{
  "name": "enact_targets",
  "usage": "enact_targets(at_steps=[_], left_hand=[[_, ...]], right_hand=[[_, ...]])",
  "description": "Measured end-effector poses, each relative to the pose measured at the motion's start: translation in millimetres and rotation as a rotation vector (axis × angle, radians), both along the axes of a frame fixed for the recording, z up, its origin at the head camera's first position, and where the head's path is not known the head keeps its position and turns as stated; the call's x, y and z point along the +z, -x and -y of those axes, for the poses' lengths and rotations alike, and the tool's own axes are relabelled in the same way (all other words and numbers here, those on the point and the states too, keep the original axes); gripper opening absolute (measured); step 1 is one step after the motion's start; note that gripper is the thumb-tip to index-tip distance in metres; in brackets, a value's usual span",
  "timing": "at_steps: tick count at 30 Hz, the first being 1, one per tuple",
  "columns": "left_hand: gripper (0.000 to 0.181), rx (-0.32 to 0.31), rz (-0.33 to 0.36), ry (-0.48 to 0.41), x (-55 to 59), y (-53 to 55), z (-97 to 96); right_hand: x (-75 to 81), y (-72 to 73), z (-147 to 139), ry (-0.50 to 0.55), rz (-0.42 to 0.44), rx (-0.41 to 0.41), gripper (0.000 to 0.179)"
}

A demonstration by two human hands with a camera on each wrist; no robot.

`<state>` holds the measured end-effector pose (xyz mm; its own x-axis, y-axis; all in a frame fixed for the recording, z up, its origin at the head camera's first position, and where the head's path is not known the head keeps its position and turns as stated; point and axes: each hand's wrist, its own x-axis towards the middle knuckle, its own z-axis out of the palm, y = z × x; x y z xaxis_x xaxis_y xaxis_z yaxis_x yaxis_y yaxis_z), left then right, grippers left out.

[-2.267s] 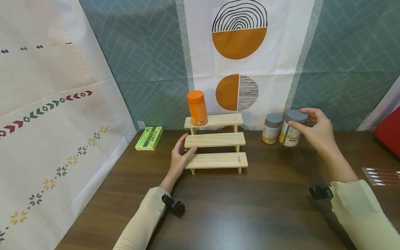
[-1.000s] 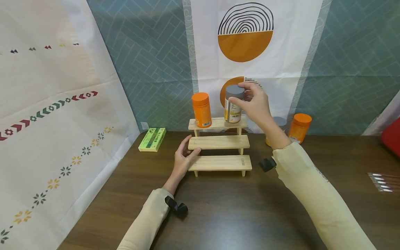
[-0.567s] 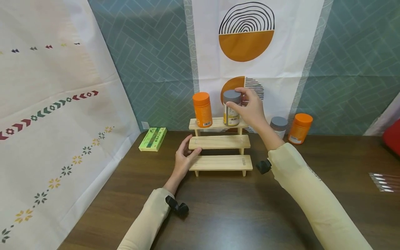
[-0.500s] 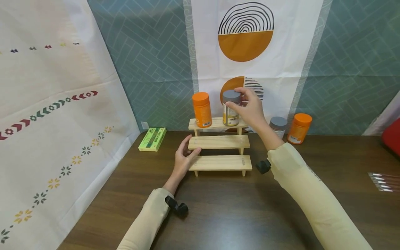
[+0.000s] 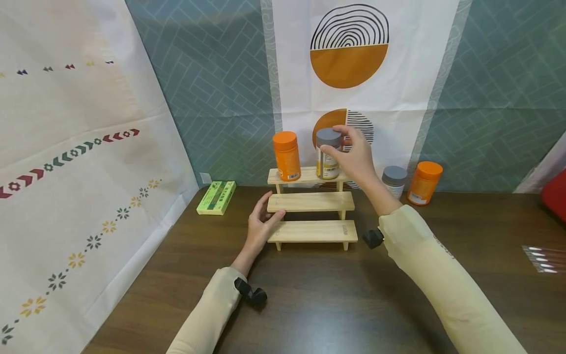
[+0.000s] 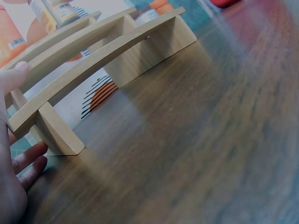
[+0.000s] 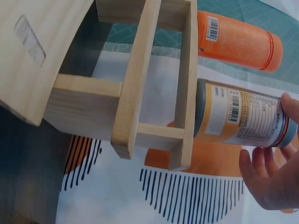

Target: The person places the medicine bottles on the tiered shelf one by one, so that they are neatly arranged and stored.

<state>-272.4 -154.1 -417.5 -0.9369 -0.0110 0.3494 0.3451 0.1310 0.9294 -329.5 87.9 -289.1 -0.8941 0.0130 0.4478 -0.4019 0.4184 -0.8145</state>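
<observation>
On the top tier of a three-step wooden shelf stands a grey-lidded bottle with a white and yellow label. My right hand pinches it near the lid, thumb on the front side. The right wrist view shows the bottle with its base at the top board and fingers around the lid end. Left of it on that tier stands an orange bottle. My left hand grips the shelf's left end, thumb near the middle board; in the left wrist view some fingers lie beside the leg.
Right of the shelf, a second grey-lidded bottle and an orange bottle stand near the back wall. A green-yellow box lies at left. White-tipped sticks and a red object are at the far right.
The right hand has carried a grey-lidded bottle from the table's right side leftward onto the top tier, lowering it slightly. Over the last half second it stays nearly still. The left hand keeps its place.
</observation>
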Motion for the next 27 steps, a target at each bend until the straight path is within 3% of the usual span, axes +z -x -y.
enact_targets(at_steps=[14,27], left_hand=[[0.061,-0.004,-0.004,0.005,1.1,-1.2,0.9],[0.059,0.008,0.005,0.023,2.9,-3.2,-0.6]], right_hand=[[-0.1,-14.8,-22.5,0.005,0.01,-0.02,0.058],[-22.1,-29.2,-60.2,0.024,0.021,-0.126,0.056]])
